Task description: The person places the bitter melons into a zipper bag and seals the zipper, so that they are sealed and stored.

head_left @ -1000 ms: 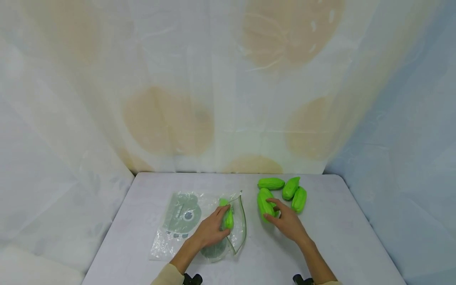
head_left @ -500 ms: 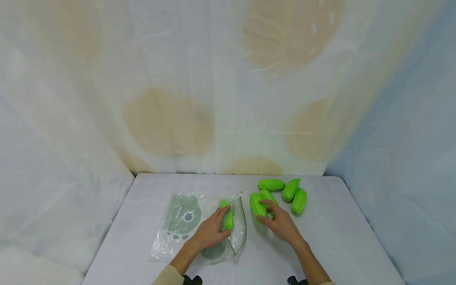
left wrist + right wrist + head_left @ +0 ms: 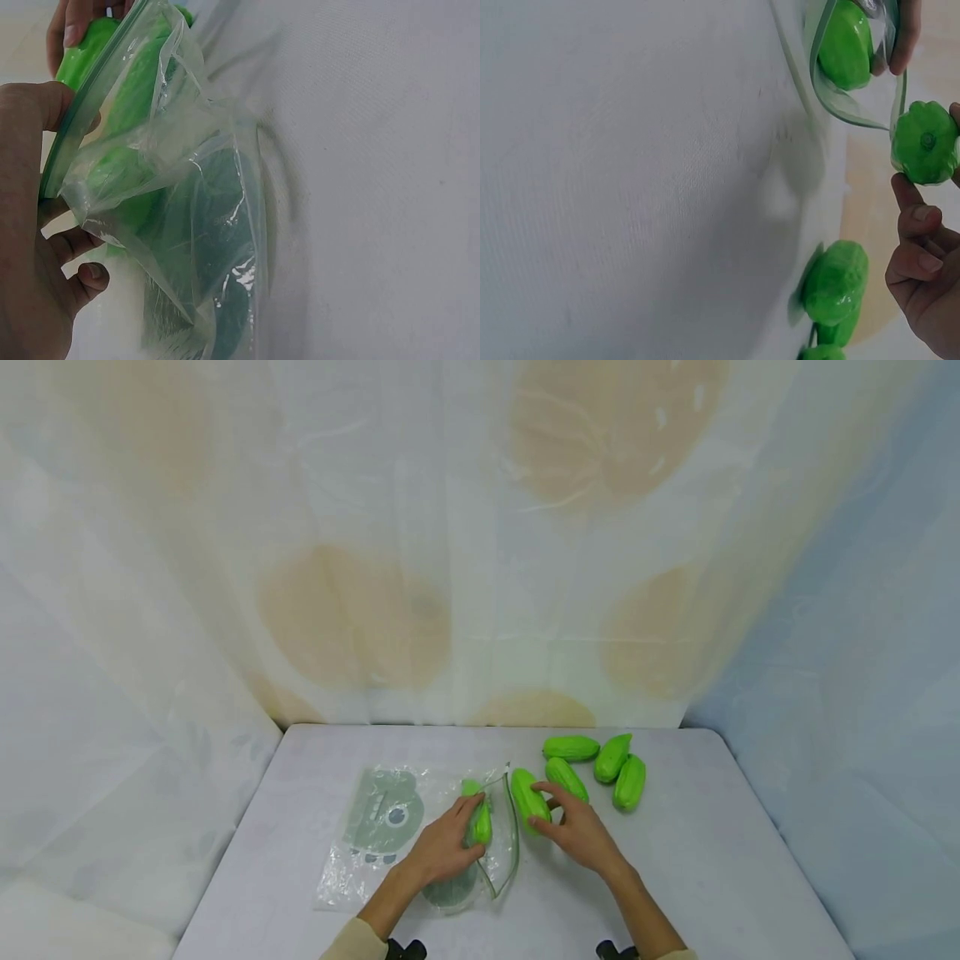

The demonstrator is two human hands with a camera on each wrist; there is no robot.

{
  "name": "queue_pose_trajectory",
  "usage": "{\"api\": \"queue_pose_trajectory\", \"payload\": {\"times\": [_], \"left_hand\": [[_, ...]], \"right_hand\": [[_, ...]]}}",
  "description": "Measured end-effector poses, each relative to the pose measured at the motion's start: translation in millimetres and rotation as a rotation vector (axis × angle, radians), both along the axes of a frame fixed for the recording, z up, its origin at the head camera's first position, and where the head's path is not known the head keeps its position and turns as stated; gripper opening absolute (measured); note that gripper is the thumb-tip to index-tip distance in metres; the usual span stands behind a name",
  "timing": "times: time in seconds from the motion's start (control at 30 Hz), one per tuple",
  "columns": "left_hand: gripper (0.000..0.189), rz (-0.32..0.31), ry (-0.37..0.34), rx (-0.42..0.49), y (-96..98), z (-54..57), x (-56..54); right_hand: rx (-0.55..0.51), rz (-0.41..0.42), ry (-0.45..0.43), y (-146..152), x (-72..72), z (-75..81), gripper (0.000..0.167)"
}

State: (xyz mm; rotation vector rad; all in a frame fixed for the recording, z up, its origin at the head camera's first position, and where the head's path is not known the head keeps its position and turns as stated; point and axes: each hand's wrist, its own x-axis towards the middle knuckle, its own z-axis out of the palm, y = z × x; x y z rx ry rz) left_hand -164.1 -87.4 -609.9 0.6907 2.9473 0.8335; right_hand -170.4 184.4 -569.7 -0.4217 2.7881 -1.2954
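Observation:
A clear zip bag point(image 3: 341, 881) with a grey-green cartoon print lies on the table, its mouth spread toward the right. My left hand point(image 3: 444, 846) grips the bag at its mouth, the thumb over the zip edge in the left wrist view. Inside the bag, near the opening, is green ridged gourd point(image 3: 482, 827), partly hidden by film and fingers. Just right of the mouth, my right hand point(image 3: 581, 837) holds another green ridged gourd point(image 3: 527, 796) between thumb and fingers. In the right wrist view that gourd point(image 3: 925, 142) shows its lobed end beside the zip rim point(image 3: 832, 105).
Several more green gourds lie at the back right of the white table point(image 3: 712, 860), among them a nearer gourd point(image 3: 566, 777) and one lying crosswise point(image 3: 572, 747). A patterned curtain point(image 3: 480, 635) hangs behind the table and along both sides.
My right hand has carried its gourd leftward from the group to the bag's mouth, uncovering another gourd behind it. My left hand and the bag have stayed in place.

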Motion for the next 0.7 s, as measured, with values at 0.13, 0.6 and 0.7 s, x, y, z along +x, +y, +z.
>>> {"api": "queue_pose_trajectory", "payload": {"times": [0.13, 0.6, 0.7], "left_hand": [[0.081, -0.002, -0.006, -0.003, 0.3, 0.6, 0.3], [0.082, -0.009, 0.028, -0.008, 0.5, 1.2, 1.5], [0.081, -0.008, 0.032, -0.009, 0.8, 1.2, 1.6]], "right_hand": [[-0.007, 0.021, -0.008, -2.9, 1.6, 0.3, 0.057], [0.01, 0.065, 0.002, -7.8, 7.3, 0.7, 0.056], [0.012, 0.069, 0.005, -7.7, 7.9, 1.0, 0.056]]}}
